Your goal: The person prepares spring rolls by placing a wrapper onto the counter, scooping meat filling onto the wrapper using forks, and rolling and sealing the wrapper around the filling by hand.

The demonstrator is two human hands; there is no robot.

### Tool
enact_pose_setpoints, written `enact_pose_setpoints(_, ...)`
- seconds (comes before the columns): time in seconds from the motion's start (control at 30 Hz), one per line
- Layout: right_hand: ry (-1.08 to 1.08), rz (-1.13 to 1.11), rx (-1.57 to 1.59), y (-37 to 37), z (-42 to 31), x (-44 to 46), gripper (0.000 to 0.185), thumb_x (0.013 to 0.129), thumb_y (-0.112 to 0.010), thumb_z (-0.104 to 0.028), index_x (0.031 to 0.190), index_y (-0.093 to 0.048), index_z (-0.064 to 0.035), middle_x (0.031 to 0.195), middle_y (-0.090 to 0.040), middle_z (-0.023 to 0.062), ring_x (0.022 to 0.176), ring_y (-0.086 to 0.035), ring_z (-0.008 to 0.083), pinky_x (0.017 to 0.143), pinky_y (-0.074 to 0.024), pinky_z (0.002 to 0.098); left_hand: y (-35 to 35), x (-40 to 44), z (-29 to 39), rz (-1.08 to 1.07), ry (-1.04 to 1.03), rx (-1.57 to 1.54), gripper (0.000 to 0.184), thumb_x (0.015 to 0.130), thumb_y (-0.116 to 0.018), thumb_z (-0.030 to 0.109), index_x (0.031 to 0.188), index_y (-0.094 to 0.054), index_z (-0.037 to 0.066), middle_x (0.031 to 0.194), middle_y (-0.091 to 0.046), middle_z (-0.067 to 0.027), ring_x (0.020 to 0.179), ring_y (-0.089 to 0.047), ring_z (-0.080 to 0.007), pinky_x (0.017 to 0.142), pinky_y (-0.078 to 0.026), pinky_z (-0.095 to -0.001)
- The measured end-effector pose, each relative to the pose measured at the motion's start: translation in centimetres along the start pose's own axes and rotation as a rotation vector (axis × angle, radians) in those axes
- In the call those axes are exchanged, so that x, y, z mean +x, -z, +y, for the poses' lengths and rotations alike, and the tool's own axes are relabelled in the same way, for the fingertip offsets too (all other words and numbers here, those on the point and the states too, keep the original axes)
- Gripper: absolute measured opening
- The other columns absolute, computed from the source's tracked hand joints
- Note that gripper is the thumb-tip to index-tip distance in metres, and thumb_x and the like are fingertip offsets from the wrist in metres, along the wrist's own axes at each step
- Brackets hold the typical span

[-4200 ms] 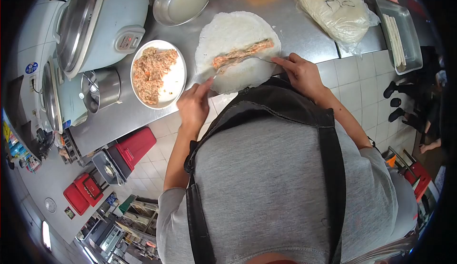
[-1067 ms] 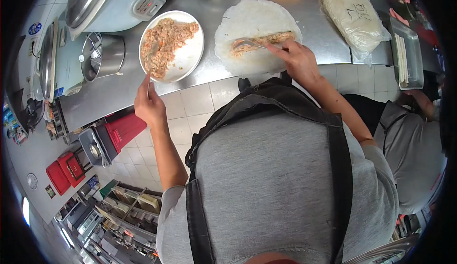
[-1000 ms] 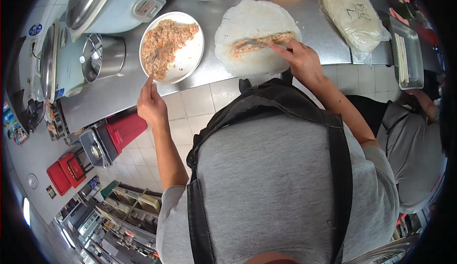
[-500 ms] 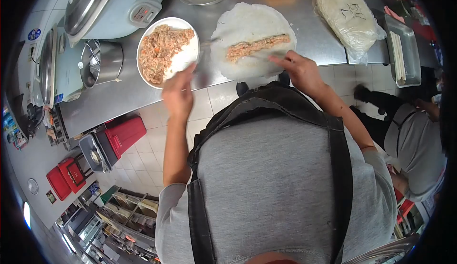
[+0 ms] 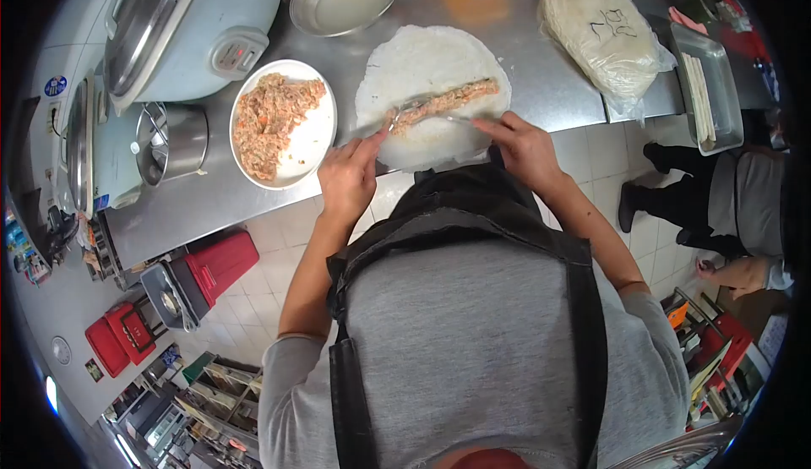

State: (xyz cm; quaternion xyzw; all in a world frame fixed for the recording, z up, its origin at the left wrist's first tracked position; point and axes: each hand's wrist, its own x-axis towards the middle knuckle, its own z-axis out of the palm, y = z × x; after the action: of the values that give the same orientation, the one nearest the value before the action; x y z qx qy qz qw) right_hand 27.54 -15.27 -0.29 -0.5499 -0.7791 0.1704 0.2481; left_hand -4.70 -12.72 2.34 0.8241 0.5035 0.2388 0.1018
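Observation:
A round white wrapper sheet (image 5: 422, 55) lies flat on the steel counter, with a long strip of orange-brown minced filling (image 5: 448, 101) across it. My left hand (image 5: 348, 177) is closed at the strip's left end, on a slim metal utensil (image 5: 394, 119) whose kind is unclear. At the strip's right part, my right hand (image 5: 528, 152) pinches another thin metal utensil (image 5: 460, 119), its end along the lower side of the filling. Left of the sheet stands a white oval plate (image 5: 311, 144) partly covered with the same filling.
Behind the plate stand a metal bowl of cloudy liquid (image 5: 345, 4) and a large cooker (image 5: 203, 38). A bagged stack of wrappers (image 5: 596, 34) and a metal tray with pale sticks (image 5: 718, 89) are at the right. Another person (image 5: 735, 190) stands beyond the counter's right part.
My left hand has moved right from the plate's edge to the left end of the filling strip. My right hand stays by the strip. The view has shifted slightly.

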Motion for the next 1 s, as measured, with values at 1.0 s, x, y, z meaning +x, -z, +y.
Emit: enact_pose_setpoints(1.0,-0.145,0.005,-0.001,-2.1,-2.3,-1.2,0.047,0.09,-0.063,-0.004,0.131,-0.071,-0.0256,0.091,-0.063,0.0066,0.078,-0.068,0.0288,0.067,-0.0561,0.0411,2.5,-3.0,-1.2,0.013,-0.064,0.067,0.044,0.079,-0.07,-0.002,0.119,-0.075,0.018,0.072,-0.06,-0.0057,0.059,-0.056,-0.0268,0.06,-0.046,-0.0383)
